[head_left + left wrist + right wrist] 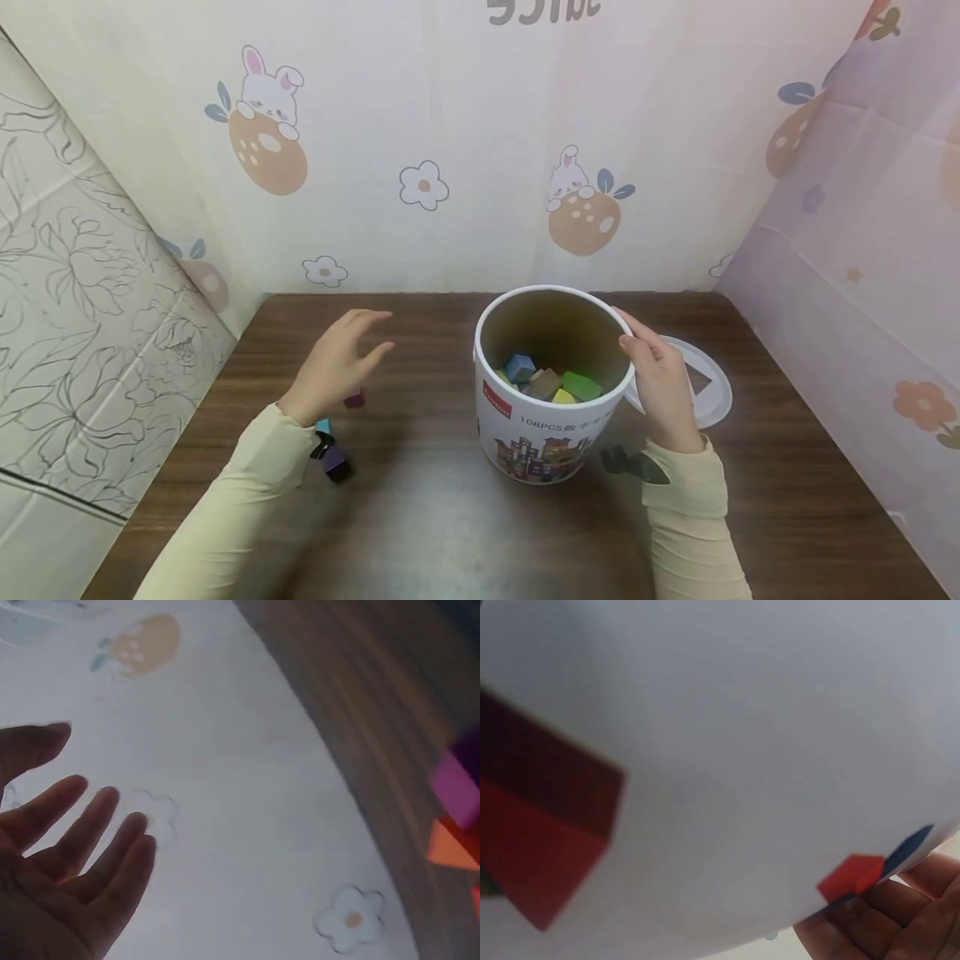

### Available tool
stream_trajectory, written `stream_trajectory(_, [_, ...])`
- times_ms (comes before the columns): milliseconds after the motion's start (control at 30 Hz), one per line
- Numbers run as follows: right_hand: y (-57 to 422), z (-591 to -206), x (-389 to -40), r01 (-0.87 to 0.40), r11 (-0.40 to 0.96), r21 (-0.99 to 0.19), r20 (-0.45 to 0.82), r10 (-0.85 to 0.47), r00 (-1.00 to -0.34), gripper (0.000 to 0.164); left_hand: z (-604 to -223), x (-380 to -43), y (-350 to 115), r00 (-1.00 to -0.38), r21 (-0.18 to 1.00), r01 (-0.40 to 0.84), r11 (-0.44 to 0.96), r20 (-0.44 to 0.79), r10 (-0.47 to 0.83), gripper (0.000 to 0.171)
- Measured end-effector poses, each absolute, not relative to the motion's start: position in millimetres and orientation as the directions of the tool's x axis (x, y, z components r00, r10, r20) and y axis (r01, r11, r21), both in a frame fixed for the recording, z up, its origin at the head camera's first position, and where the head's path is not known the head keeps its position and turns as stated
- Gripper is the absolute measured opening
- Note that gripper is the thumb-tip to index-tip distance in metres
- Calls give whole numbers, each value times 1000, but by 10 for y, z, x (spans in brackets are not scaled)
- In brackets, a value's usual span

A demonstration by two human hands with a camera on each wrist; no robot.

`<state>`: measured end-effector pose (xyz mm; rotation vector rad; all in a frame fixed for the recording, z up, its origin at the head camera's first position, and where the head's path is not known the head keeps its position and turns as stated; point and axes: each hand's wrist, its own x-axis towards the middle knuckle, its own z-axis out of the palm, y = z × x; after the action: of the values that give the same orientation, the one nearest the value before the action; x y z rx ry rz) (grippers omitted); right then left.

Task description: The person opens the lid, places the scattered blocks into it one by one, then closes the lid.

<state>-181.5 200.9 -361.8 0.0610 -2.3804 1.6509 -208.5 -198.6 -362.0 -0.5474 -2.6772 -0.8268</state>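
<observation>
A white printed bucket (pixel 525 423) stands on the table, its mouth facing up. Inside lie several wooden blocks (pixel 543 385) in blue, brown, green and yellow. My right hand (pixel 663 383) grips the right side of the rim, thumb at the lip; in the right wrist view its fingers (pixel 881 919) lie along the bucket's printed wall (pixel 727 787). My left hand (pixel 333 362) is held in the air left of the bucket, fingers loosely extended and holding nothing. Near it on the table are a purple block (pixel 334 459), a light-blue block (pixel 323 426) and a dark red block (pixel 355 398).
A white lid (pixel 722 396) lies on the table (pixel 435 533) behind my right hand. Dark pieces (pixel 626 463) sit beside the bucket, partly behind my right wrist. Patterned cloth (pixel 360 100) hangs along the back and both sides.
</observation>
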Motion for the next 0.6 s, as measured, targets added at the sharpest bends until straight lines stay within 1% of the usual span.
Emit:
stream_trajectory(100, [2004,-3619,-1816,-173,365,-915,226,106,-968,41,-3740,-2086,-2162,-923,438,373,818,265,279,51])
stream_trajectory(267, [2013,-3621,-1812,-176,362,-915,229,108,-968,41,-3937,-2078,-2339,-952,374,305,876,136,274,61])
stream_trajectory(400, [2019,-3620,-1807,-177,369,-912,231,108,-967,41,-4053,-2078,-2400,-961,320,275,907,104,255,63])
stream_trajectory(533, [2022,-3618,-1805,-178,370,-912,233,109,-966,42,-4147,-2105,-2437,-971,278,238,930,81,224,61])
stream_trajectory(600, [2023,-3620,-1804,-176,367,-914,229,108,-967,42,-4186,-2113,-2457,-977,259,214,942,50,209,59])
